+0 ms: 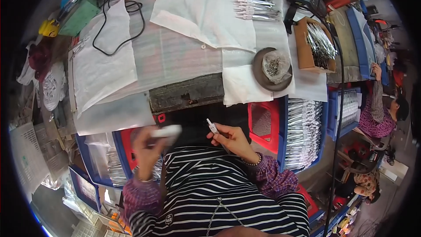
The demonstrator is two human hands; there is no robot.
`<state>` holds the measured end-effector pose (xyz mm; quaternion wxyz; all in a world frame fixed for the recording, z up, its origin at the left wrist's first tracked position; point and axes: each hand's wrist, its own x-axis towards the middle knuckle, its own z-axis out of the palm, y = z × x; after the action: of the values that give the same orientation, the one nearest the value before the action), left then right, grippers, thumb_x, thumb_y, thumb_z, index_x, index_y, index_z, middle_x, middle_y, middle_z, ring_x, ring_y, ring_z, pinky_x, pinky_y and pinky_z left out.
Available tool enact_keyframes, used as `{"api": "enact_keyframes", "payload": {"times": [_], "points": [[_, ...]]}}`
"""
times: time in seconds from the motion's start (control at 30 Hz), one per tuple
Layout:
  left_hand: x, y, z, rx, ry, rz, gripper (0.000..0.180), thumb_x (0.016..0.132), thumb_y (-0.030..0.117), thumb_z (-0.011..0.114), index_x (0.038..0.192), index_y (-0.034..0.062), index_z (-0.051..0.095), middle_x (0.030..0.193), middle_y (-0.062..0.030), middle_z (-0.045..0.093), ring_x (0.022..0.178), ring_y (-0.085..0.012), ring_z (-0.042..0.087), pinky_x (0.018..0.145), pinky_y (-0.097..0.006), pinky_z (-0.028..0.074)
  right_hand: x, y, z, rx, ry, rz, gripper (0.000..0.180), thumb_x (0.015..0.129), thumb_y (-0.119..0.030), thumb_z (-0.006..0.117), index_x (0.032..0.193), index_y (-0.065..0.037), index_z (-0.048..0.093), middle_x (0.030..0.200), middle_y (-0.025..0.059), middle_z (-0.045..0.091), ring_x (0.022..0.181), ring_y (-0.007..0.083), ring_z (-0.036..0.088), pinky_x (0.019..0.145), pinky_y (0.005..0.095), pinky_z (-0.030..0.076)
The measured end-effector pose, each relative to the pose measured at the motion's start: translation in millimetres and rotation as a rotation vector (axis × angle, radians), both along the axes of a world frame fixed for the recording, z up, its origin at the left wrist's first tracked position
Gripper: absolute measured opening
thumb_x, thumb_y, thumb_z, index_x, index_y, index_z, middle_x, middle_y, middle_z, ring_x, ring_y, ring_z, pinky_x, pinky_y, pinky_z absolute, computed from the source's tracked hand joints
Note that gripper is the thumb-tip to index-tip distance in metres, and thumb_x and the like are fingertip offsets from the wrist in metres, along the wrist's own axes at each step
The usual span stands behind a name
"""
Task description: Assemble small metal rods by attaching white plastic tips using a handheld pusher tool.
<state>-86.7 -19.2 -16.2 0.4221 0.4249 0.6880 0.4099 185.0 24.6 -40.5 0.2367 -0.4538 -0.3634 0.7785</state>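
Note:
In front of my striped apron, my right hand (234, 140) pinches a slim part with a white head (212, 126) between thumb and fingers. The head points up and to the left, and the fingers hide much of the lower end. To the left, my left hand (147, 149) is smeared by motion. A white oblong object (169, 131) juts from its closed fingers; its kind is too blurred to make out. The two hands are apart.
Similar white-headed metal parts (254, 0) lie in a row on the table. A brown dish (258, 72) carries a bag of small metal pieces (275, 66). Packed parts fill a cardboard box (302, 46) and a blue crate (322, 136). A co-worker (377, 118) sits at the right.

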Motion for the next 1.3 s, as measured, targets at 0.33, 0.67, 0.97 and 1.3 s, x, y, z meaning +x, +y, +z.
{"api": "enact_keyframes", "payload": {"times": [0.33, 0.67, 0.97, 1.3], "points": [[98.0, 56.5, 7.5, 0.296, 0.274, -0.466, 0.029, 0.063, -0.001, 0.067, 0.090, 0.0086, 0.062, 0.077, -0.0050, 0.056, 0.054, -0.0195, 0.059, 0.047, -0.029, 0.045, 10.1, -0.7, 10.1, -0.017, 0.058, 0.009, 0.019, 0.090, -0.002, 0.052, 0.104, 0.003, 0.063, 0.087, 0.0045, 0.065, 0.073, 0.0084, 0.058, 0.070, 0.0212, 0.049], [71.6, 54.6, -3.8, 0.263, 0.164, -0.256, 0.023, 0.068, -0.002, 0.071, 0.089, 0.0006, 0.061, 0.076, -0.0091, 0.059, 0.063, -0.0172, 0.058, 0.054, -0.024, 0.044, 6.1, 6.0, 11.8, -0.115, 0.107, -0.048, 0.030, 0.091, -0.009, 0.054, 0.120, 0.001, 0.056, 0.088, 0.0022, 0.055, 0.074, 0.0090, 0.057, 0.069, 0.0210, 0.049], [93.4, 44.0, 5.7, 0.316, 0.058, -0.395, 0.030, 0.066, -0.001, 0.073, 0.094, 0.0046, 0.063, 0.082, -0.0081, 0.060, 0.064, -0.0186, 0.060, 0.052, -0.026, 0.046, 5.5, 2.6, 7.9, -0.570, 0.368, -0.175, 0.031, 0.097, -0.029, 0.042, 0.107, -0.002, 0.055, 0.074, 0.0015, 0.048, 0.057, 0.0085, 0.042, 0.055, 0.0245, 0.041], [54.0, 31.3, 7.2, 0.290, 0.375, -0.223, 0.033, 0.063, -0.006, 0.069, 0.093, 0.0042, 0.063, 0.085, -0.0101, 0.061, 0.069, -0.0219, 0.063, 0.055, -0.027, 0.051, 7.1, 8.2, 11.9, -0.755, 0.550, -0.021, 0.050, 0.099, -0.035, 0.035, 0.126, 0.006, 0.044, 0.066, -0.0020, 0.040, 0.050, 0.0036, 0.030, 0.042, 0.0180, 0.026]]}}
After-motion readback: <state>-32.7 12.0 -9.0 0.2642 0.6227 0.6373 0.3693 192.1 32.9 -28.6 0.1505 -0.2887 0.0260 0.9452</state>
